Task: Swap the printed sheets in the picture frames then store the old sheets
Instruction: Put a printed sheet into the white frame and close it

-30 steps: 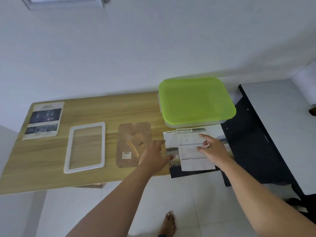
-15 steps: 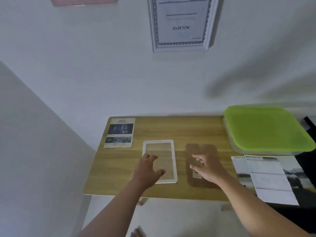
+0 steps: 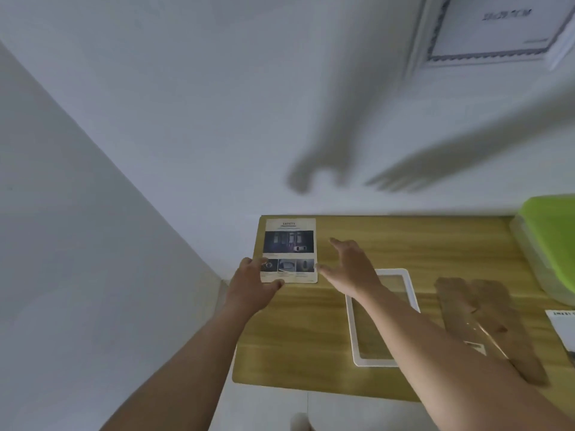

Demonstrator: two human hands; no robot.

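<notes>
— Printed sheet (image 3: 289, 250) with the word SAFETY on top lies flat at the far left corner of the wooden table (image 3: 311, 331), close to the wall. Where are our hands?

— Our left hand (image 3: 253, 287) is at the near left corner of this sheet. The thumb and the fingers touch the paper edge, but we cannot tell if they really pinch it. Our right hand (image 3: 351, 267) is just beside the right edge of the sheet, with the fingers spread and nothing in it.

— And the frame parts?

— The white picture frame (image 3: 382, 318) lies flat on the table under our right forearm, with no sheet inside. To the right of it lies the brown backing board (image 3: 485, 325), a bit blurred. More sheets (image 3: 563, 328) show at the right border, only one corner.

— What else do we see?

— A container with a green lid (image 3: 550, 241) stands at the far right of the table. On the wall hangs a framed certificate (image 3: 494, 26), also blurred.
</notes>
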